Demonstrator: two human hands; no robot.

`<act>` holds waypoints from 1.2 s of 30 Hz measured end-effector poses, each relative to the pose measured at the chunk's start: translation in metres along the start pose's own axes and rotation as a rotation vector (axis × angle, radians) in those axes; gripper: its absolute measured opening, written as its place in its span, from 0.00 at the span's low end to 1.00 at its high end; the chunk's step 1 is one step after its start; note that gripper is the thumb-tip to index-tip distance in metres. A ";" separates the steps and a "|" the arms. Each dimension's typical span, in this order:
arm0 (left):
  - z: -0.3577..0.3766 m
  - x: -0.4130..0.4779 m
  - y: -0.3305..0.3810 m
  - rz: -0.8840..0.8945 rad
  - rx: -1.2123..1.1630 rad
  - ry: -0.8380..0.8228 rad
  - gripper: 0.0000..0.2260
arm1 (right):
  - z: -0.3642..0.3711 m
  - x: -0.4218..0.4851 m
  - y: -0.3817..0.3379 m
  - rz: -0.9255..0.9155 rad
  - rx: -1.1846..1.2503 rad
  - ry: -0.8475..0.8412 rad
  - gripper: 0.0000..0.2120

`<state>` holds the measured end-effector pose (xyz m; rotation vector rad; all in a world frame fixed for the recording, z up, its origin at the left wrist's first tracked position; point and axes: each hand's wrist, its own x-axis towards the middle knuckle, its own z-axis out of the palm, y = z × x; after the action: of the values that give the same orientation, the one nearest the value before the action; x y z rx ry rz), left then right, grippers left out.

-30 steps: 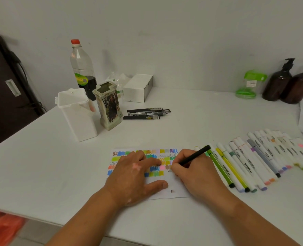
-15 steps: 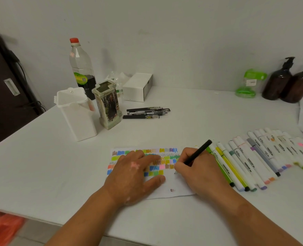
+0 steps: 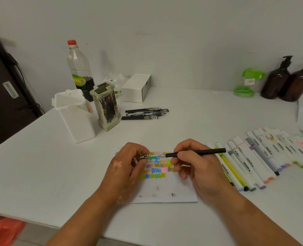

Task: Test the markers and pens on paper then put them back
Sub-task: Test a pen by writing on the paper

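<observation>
Both our hands hover over the paper (image 3: 165,194), which lies flat on the worktop (image 3: 58,174) with its rows of colour scribbles showing. Our left hand (image 3: 127,167) sits above the paper's upper left part, fingers curled, pinching a small black cap (image 3: 143,156) marked 0.5. Our right hand (image 3: 197,166) grips the black pen (image 3: 198,152), held almost level above the paper's top edge. Its fine tip points left, just short of the cap, and its back end reaches out past the paper's right edge. Right of the paper, the markers (image 3: 253,157) lie side by side in a long row, the nearest just beside the sheet. Beyond the paper, well apart, a few dark pens (image 3: 143,114) lie together. Beyond the paper and to its left stand a patterned holder (image 3: 106,105) and a white container (image 3: 74,114).
</observation>
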<state>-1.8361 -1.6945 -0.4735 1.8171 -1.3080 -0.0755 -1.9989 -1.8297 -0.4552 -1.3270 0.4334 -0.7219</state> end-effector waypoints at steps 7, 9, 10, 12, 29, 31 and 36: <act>0.000 -0.001 0.000 0.067 0.014 0.036 0.11 | 0.004 -0.001 -0.001 -0.009 -0.049 0.002 0.05; 0.000 -0.001 0.000 0.102 0.017 0.043 0.09 | 0.005 -0.002 0.000 -0.015 -0.089 -0.013 0.04; 0.000 0.000 0.000 0.121 0.018 0.046 0.07 | 0.005 -0.002 0.001 -0.016 -0.104 -0.020 0.03; 0.000 0.000 0.001 0.159 0.019 0.044 0.07 | 0.006 -0.003 0.002 -0.015 -0.147 -0.032 0.01; 0.004 0.002 0.004 0.291 -0.003 0.046 0.08 | 0.013 -0.005 0.007 -0.049 -0.317 -0.045 0.05; 0.003 0.003 0.006 0.304 0.007 0.074 0.08 | 0.014 -0.004 0.007 -0.033 -0.347 -0.026 0.05; -0.027 -0.002 0.008 0.143 0.049 0.232 0.11 | 0.007 -0.004 -0.004 -0.058 -0.742 0.029 0.14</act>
<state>-1.8298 -1.6774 -0.4521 1.7103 -1.2778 0.2396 -1.9979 -1.8221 -0.4498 -2.0302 0.7297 -0.6494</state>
